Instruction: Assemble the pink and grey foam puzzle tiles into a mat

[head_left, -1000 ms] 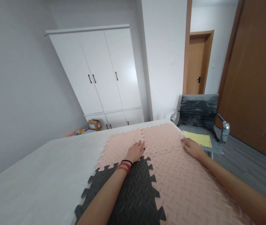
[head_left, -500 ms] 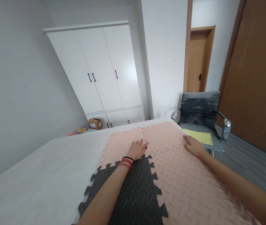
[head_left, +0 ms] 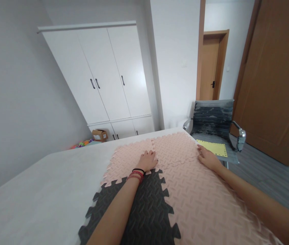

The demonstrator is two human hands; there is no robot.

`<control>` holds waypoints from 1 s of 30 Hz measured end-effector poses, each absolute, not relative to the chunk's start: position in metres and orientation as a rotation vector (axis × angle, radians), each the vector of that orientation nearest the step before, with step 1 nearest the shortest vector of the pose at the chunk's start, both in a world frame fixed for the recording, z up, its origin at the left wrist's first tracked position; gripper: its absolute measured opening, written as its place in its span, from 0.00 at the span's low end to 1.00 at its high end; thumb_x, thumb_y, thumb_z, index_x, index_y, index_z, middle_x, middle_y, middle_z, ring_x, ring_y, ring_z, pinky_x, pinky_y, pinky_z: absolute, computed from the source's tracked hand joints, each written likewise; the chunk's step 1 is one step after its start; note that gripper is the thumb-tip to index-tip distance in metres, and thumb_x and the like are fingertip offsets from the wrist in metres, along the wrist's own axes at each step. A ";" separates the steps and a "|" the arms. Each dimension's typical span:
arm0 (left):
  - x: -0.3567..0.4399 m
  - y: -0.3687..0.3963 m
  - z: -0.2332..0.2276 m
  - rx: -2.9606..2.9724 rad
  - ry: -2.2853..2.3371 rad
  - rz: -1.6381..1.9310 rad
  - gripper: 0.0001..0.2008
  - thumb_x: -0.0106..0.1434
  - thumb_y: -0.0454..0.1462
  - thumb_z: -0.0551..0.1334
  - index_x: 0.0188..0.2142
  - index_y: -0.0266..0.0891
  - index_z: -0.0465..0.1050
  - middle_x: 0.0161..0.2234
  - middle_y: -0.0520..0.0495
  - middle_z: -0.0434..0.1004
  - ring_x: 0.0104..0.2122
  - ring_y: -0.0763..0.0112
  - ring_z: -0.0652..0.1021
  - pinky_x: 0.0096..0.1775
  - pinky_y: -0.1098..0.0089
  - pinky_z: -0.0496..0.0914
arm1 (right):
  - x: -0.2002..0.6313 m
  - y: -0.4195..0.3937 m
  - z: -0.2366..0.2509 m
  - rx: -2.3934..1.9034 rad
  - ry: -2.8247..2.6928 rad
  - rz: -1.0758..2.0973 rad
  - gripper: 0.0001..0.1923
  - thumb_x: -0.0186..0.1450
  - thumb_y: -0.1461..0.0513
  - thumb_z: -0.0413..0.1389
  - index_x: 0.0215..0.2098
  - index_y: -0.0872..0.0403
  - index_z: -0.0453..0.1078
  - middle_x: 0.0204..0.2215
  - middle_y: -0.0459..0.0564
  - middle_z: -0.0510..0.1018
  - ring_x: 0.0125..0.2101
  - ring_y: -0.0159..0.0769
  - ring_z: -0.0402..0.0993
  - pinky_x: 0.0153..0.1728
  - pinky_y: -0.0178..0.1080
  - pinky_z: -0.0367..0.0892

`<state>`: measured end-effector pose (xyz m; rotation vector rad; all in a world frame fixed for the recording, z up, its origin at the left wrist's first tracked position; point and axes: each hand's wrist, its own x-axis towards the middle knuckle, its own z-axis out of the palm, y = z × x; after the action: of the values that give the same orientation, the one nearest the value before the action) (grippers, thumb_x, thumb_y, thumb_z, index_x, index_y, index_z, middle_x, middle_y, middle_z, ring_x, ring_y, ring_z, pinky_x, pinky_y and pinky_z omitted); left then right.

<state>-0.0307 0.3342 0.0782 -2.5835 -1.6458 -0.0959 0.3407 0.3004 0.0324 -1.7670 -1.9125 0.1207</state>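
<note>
Print on the white label (head_left: 97,136) of the single cardboard box (head_left: 103,135), far back beside the cabinet (head_left: 103,78), is too small to read. Four foam tiles show, laid flat on a broad white surface (head_left: 47,183): three pink and one dark grey. Of the pink ones, the far left tile (head_left: 124,154) and far right tile (head_left: 175,146) meet along one toothed seam, and the near right tile (head_left: 200,200) meets the far right one along another. The dark grey tile (head_left: 147,211) lies near left, its tabs against both neighbouring pink tiles; whether all are pressed fully in, I cannot tell.

The left hand (head_left: 148,160) rests palm down on the far left tile, close to the corner where the four tiles meet, fingers bent and somewhat apart. One black band (head_left: 138,169) and several red bands (head_left: 136,176) circle that wrist. The right hand (head_left: 209,159) lies at the right edge of the pink tiles, by the seam between the far and near ones, fingers close together; whether they grip the edge cannot be told.

Just beyond stands one chair (head_left: 212,119), one yellow sheet (head_left: 214,148) on its seat. Six dark handles (head_left: 122,80) show on the cabinet, three above and three below. Two wooden doors (head_left: 272,85) stand at the right.
</note>
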 end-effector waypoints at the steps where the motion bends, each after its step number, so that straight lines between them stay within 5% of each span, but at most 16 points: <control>1: -0.030 0.336 0.079 -2.584 -1.647 -0.087 0.22 0.63 0.46 0.57 0.54 0.41 0.63 0.54 0.42 0.65 0.52 0.59 0.68 0.52 0.50 0.65 | 0.341 0.301 0.032 -1.770 -1.905 0.126 0.33 0.59 0.60 0.47 0.62 0.56 0.50 0.53 0.55 0.71 0.50 0.44 0.68 0.51 0.43 0.60; 10: -0.040 0.359 0.082 -2.643 -1.685 -0.077 0.25 0.62 0.49 0.58 0.55 0.41 0.62 0.62 0.42 0.55 0.60 0.53 0.59 0.58 0.43 0.53 | 0.340 0.301 0.034 -1.780 -1.897 0.144 0.33 0.59 0.60 0.47 0.63 0.56 0.50 0.53 0.55 0.70 0.51 0.43 0.68 0.53 0.43 0.59; 17: -0.044 0.384 0.084 -2.682 -1.712 -0.056 0.26 0.62 0.48 0.58 0.57 0.41 0.59 0.57 0.41 0.62 0.53 0.58 0.68 0.52 0.50 0.65 | 0.336 0.296 0.039 -1.773 -1.874 0.133 0.33 0.60 0.61 0.46 0.63 0.56 0.48 0.53 0.55 0.71 0.48 0.42 0.70 0.51 0.42 0.61; 30: -0.033 0.399 0.082 -2.553 -1.683 -0.101 0.22 0.62 0.50 0.57 0.51 0.39 0.66 0.52 0.43 0.67 0.51 0.60 0.69 0.49 0.53 0.67 | 0.340 0.305 0.030 -1.749 -1.885 0.151 0.35 0.59 0.60 0.47 0.64 0.56 0.47 0.53 0.54 0.71 0.50 0.41 0.68 0.53 0.42 0.59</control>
<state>-0.0329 0.3992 0.0817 -2.5533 -1.6831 -0.1006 0.3396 0.3049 0.0299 -1.7493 -1.8847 0.1515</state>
